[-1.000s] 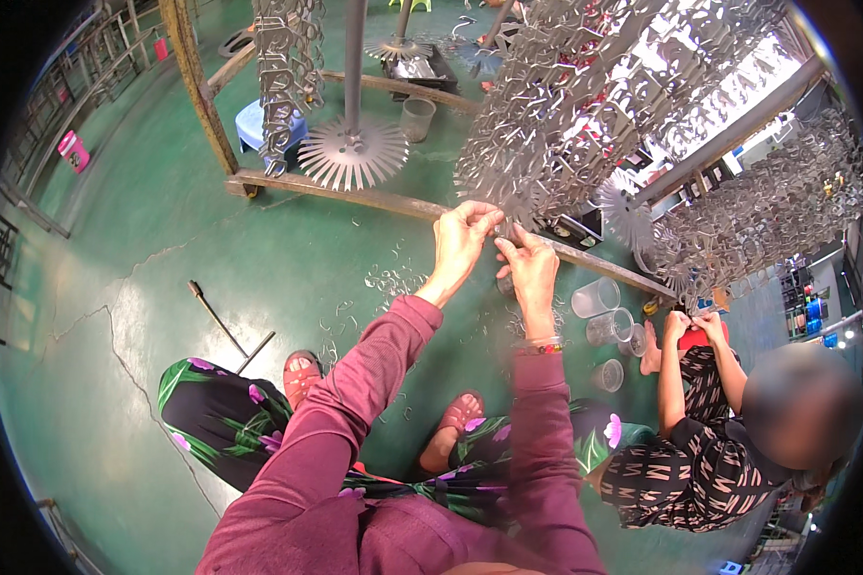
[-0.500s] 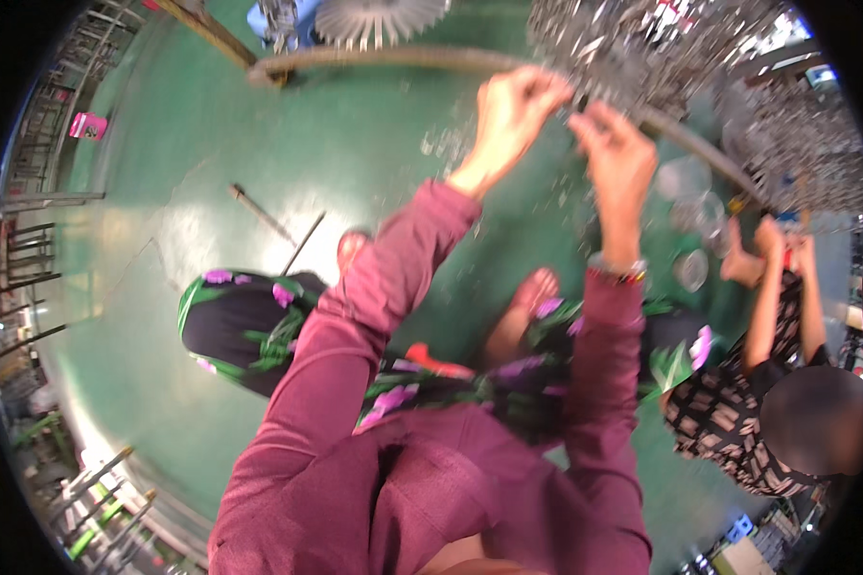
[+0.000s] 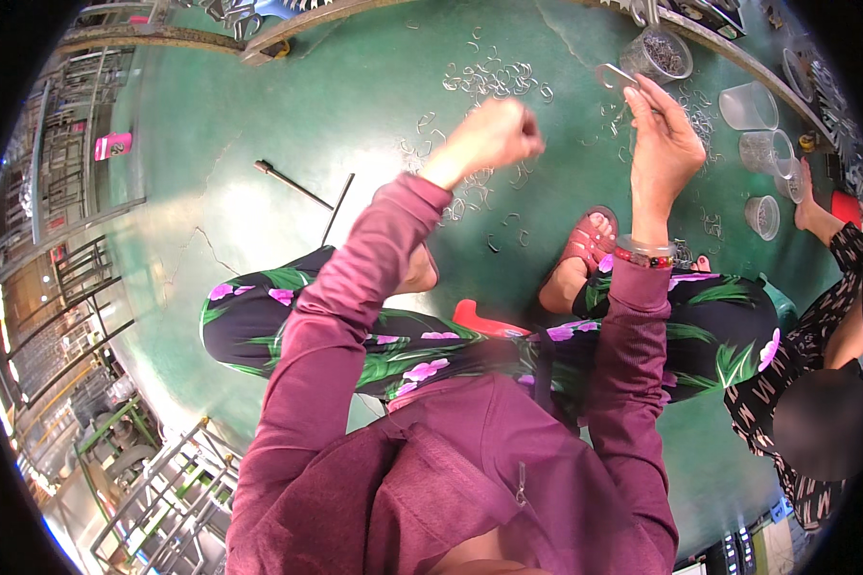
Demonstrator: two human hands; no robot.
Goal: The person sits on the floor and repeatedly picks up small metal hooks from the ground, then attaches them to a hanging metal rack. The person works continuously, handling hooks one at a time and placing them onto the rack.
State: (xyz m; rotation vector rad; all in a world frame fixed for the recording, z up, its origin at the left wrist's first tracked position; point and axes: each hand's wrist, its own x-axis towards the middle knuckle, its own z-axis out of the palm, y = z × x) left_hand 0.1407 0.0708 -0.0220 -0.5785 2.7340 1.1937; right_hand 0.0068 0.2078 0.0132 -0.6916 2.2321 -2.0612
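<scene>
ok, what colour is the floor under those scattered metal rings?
Green, glossy painted floor, with the metal rings lying on it; seen in the head view.

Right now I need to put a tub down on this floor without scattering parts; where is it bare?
Bare green floor lies left of the two thin rods. Crowded: loose metal clips ahead of the left hand, and clear cups beyond the right hand.

Loose metal rings [image 3: 489, 81] lie scattered on the floor [image 3: 259, 115] ahead of the person's feet. Plastic cups [image 3: 772, 153] stand to their right, a rod [image 3: 292, 184] lies to their left.
</scene>
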